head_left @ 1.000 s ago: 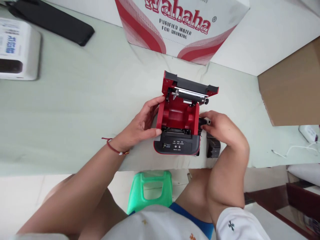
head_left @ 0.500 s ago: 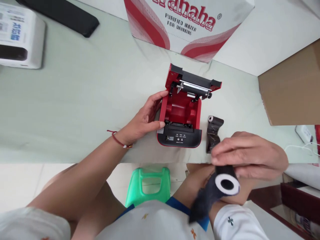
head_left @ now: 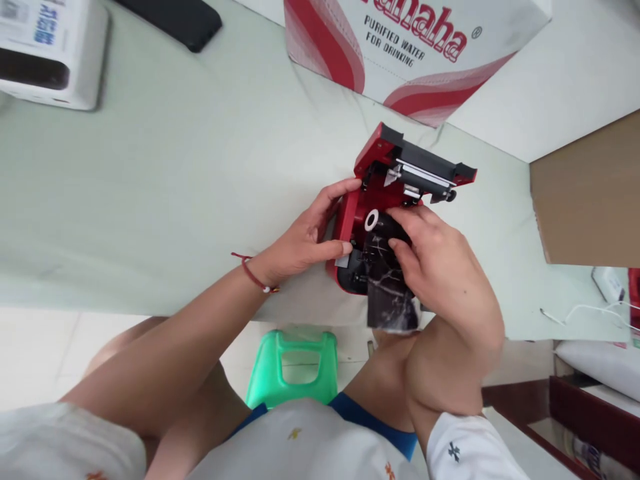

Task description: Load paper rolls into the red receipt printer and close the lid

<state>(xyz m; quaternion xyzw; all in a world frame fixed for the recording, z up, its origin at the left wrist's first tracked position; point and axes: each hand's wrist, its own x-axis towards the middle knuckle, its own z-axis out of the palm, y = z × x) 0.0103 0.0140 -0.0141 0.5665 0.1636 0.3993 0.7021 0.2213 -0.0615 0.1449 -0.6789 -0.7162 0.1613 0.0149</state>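
At the near edge of the pale green table (head_left: pixel 150 187), a red and black label printer (head_left: pixel 349 227) sits with its lid (head_left: pixel 415 163) swung up and back, exposing the roller bar on the lid's underside and the red bay beneath.

Left hand (head_left: pixel 310 237): closed around the printer's left side. The thumb presses the front left corner and the fingers reach along the upper left wall. A red string bracelet (head_left: pixel 255 277) circles the wrist.

Right hand (head_left: pixel 440 267): clamped on a black ribbon roll (head_left: pixel 381 235), fingers curled over its top. The roll lies inside the open bay, its white core (head_left: pixel 371 219) facing the left wall. A loose length of glossy black film (head_left: pixel 393 303) trails from the roll over the printer's front panel and hangs past the table edge. The front panel is mostly hidden behind the film and the hand.

Surroundings: a red and white drinking-water carton (head_left: pixel 415 47) stands behind the printer, well apart from it. A white device (head_left: pixel 50 53) and a flat black object (head_left: pixel 185 20) lie at the far left of the table. A brown cardboard sheet (head_left: pixel 590 193) sits to the right, with a white cable (head_left: pixel 585 310) near it at the table's edge. A green plastic stool (head_left: pixel 293 367) stands below the table, between the person's knees.
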